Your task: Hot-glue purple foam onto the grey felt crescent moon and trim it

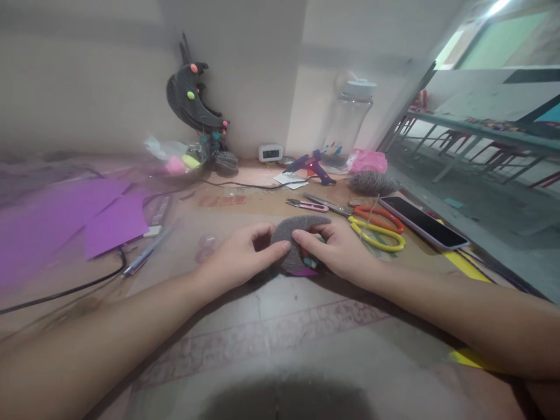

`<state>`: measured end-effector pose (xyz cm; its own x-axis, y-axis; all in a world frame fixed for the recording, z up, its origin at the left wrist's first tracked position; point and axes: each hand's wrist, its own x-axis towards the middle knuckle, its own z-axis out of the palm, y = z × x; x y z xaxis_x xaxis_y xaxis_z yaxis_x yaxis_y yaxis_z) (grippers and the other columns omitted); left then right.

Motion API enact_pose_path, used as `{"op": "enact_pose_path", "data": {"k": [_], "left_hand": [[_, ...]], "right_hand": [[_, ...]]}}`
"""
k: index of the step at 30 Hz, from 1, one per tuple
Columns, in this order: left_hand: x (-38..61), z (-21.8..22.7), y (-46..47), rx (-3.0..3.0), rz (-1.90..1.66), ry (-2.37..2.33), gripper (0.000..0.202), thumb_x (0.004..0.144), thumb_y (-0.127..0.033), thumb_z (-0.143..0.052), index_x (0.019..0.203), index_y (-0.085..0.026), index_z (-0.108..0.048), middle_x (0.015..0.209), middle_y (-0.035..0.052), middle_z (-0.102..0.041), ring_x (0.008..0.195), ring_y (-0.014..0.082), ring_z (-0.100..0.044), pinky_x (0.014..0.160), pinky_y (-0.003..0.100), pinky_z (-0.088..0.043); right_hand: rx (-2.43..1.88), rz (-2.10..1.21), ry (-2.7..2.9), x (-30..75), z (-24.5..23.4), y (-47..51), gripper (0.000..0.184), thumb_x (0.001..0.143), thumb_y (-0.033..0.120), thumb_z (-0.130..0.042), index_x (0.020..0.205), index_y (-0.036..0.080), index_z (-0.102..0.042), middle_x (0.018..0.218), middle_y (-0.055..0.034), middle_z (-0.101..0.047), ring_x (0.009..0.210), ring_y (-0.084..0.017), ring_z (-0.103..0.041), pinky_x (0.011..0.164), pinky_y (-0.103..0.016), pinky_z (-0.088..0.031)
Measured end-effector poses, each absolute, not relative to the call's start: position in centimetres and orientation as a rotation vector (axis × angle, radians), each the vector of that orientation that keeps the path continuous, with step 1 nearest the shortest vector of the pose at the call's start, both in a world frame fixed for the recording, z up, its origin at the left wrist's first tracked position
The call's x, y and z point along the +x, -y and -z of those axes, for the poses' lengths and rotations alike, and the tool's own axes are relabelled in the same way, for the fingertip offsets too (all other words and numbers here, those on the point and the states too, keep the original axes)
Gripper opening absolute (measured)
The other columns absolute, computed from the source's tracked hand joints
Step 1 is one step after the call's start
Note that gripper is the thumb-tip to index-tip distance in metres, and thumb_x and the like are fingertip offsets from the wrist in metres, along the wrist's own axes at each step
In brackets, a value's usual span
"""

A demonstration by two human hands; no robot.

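Note:
Between my two hands is a crescent shape wrapped in grey yarn point(295, 256), held just above the table. A bit of purple shows at its lower edge. My left hand point(251, 248) pinches its left side, thumb on the front face. From the right, my right hand point(336, 245) grips the inner curve with thumb and bent fingers. Something small and teal shows below the right fingers; I cannot make out what it is. Just beyond the right hand lie scissors point(378, 233) with one orange and one yellow handle, and small pink thread snips point(307, 206).
Purple sheets point(116, 224), a pen point(142, 256) and a black cable lie left. At the back stand a finished dark crescent point(188, 96), a small digital clock point(270, 153), a glue gun point(312, 168) and a clear bottle point(347, 116). Grey yarn point(371, 182) and a phone point(422, 221) lie right.

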<state>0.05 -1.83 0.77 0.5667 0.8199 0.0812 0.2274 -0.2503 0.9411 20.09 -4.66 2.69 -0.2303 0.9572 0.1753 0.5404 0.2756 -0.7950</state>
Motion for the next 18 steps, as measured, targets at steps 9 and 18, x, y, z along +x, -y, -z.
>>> {"op": "enact_pose_path", "data": {"k": [9, 18], "left_hand": [[0.20, -0.55, 1.55, 1.638, -0.841, -0.783, 0.040, 0.098, -0.045, -0.042, 0.086, -0.021, -0.071, 0.085, 0.0017, -0.072, 0.082, 0.0176, -0.065, 0.080, 0.028, -0.050], [-0.11, 0.00, 1.24, 1.699, -0.780, -0.854, 0.027, 0.090, -0.044, -0.060, 0.083, -0.019, -0.066, 0.080, 0.0016, -0.069, 0.076, 0.0154, -0.063, 0.072, 0.027, -0.048]], "right_hand": [[-1.333, -0.840, 1.815, 20.39, -2.70, 4.60, 0.041, 0.087, 0.046, -0.055, 0.057, 0.018, -0.056, 0.056, 0.0005, -0.059, 0.053, -0.011, -0.051, 0.057, -0.024, -0.041], [-1.384, -0.882, 1.652, 20.64, -2.46, 4.53, 0.039, 0.088, 0.049, -0.056, 0.062, 0.019, -0.056, 0.042, 0.0061, -0.043, 0.043, -0.010, -0.044, 0.048, -0.023, -0.038]]}}
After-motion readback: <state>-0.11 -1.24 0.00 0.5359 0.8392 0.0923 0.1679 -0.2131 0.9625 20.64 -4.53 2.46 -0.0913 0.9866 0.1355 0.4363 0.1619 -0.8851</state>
